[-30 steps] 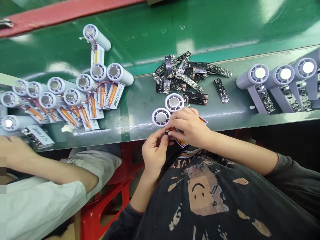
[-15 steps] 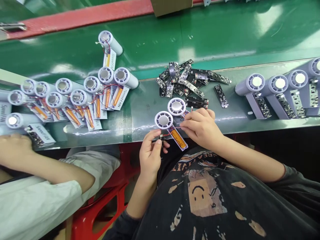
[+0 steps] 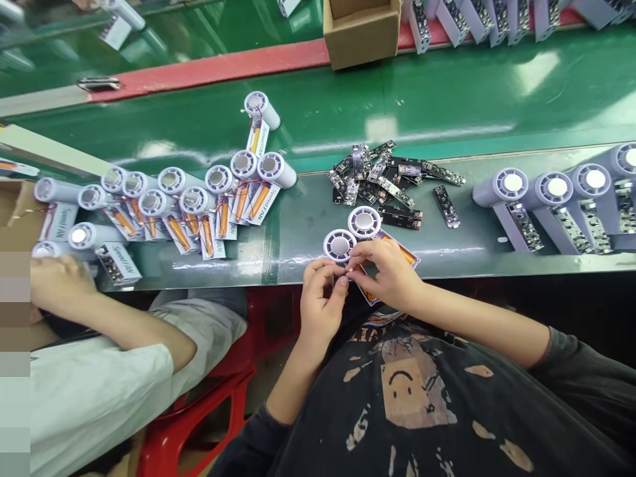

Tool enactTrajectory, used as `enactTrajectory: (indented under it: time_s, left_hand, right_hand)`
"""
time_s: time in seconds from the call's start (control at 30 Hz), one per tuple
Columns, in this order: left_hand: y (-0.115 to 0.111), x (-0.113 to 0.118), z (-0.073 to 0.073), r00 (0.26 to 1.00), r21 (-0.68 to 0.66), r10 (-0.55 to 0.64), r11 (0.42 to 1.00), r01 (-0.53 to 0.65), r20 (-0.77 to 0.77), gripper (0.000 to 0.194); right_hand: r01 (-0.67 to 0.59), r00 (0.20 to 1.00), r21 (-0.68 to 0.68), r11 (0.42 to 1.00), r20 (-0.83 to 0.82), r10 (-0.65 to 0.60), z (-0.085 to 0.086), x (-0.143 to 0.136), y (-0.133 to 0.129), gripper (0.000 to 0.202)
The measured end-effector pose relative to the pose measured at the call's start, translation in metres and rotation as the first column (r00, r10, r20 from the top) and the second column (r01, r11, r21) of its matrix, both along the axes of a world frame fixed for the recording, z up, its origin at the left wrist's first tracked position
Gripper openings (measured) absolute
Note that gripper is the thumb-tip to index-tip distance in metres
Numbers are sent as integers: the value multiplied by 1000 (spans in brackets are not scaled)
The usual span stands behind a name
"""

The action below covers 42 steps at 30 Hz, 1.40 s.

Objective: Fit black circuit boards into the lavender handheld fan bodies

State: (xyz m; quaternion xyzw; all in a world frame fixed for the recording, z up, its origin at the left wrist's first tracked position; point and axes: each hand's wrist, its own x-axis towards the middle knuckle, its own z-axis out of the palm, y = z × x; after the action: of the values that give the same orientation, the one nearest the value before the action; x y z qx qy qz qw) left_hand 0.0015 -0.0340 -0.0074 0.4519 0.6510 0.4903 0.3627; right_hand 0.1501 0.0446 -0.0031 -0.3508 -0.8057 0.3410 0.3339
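My left hand (image 3: 322,301) is closed at the bench's front edge, its fingertips pinched around a small circuit board that is now mostly hidden by the fingers. My right hand (image 3: 387,273) meets it, thumb and forefinger pinching a small pale wire connector (image 3: 348,269) against the left fingertips. Just behind the hands lies one handheld fan (image 3: 339,246), its round end up and its orange battery partly covered by my right hand. A second handheld fan (image 3: 364,222) touches it at the back right, its open handle passing behind my right hand.
Loose circuit boards (image 3: 397,192) lie piled behind the fans. Fans with boards fitted (image 3: 511,185) line the right side. Wired fans with orange batteries (image 3: 218,182) cluster at left, near a co-worker's arm (image 3: 134,318). A cardboard box (image 3: 362,40) stands at the back; a red stool (image 3: 218,411) is below.
My right hand has moved left and down to meet my left hand, bringing the connector to the fingertips. The board in my left hand has become hidden. The view has shifted.
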Motion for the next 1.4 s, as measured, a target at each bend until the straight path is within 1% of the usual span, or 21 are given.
enactTrajectory:
  time_s: [0.07, 0.13, 0.23, 0.3, 0.4, 0.53, 0.6, 0.73, 0.83, 0.93, 0.97, 1.0, 1.07, 1.13, 1.27, 1.4]
  left_hand:
    - [0, 0, 2, 1000, 1, -6, 1000, 6, -26, 20]
    - [1, -1, 5, 995, 2, -24, 1000, 25, -92, 19]
    - [3, -1, 12, 981, -26, -71, 997, 67, -183, 15]
    - [5, -2, 16, 972, -58, -102, 994, 91, -211, 14]
    - [7, -2, 21, 960, -79, -118, 992, 101, -254, 11]
    - [8, -4, 22, 945, -61, -113, 993, 99, -306, 10]
    - [9, -6, 20, 964, -68, -107, 993, 93, -245, 13]
    - [10, -6, 15, 998, -119, -67, 991, 66, -8, 23]
    - [9, -3, 15, 994, -127, -39, 991, 52, 98, 23]
    - [4, 0, 16, 975, -150, -16, 987, 51, 222, 10]
    - [3, 0, 15, 965, -149, 5, 988, 35, 262, 11]
    - [1, 1, 14, 956, -146, 29, 989, 15, 291, 17]
    - [-3, 1, 10, 949, -127, 65, 992, -26, 308, 21]
    - [-5, 1, 5, 955, -99, 74, 994, -47, 289, 20]
    - [-6, 1, 0, 983, 5, 57, 998, -59, 177, 17]
    - [-5, 1, -1, 995, 75, 31, 996, -37, 90, 13]
  right_hand:
    - [-5, 999, 20, 1000, 35, 4, -1, 0, 1, 21]
    - [-34, 994, 106, 994, 111, 22, -2, 0, 2, 18]
    - [-119, 975, 284, 951, 213, 58, -2, -1, 2, 16]
    - [-149, 971, 361, 921, 228, 68, -2, -2, 1, 18]
    - [-126, 979, 384, 914, 197, 53, -3, -3, -1, 16]
    - [-70, 989, 355, 932, 149, 17, -7, -4, -4, 12]
    - [-61, 987, 336, 940, 162, 6, -8, -3, -4, 11]
    - [-75, 985, 368, 927, 172, 11, -9, -2, -3, 14]
    - [-59, 987, 394, 917, 159, -5, -8, -3, -2, 17]
    - [-21, 987, 392, 920, 155, -43, -7, -3, -1, 20]
    - [-14, 987, 391, 920, 154, -51, -6, -3, -1, 21]
    - [-10, 987, 390, 921, 152, -54, -5, -3, -1, 20]
    - [-15, 986, 389, 921, 159, -51, -4, -3, -1, 20]
    - [-22, 983, 385, 923, 176, -50, -3, -3, -2, 20]
    - [-13, 979, 398, 917, 191, -69, -2, -4, -3, 21]
    - [-6, 980, 411, 911, 184, -76, -1, -4, -2, 22]
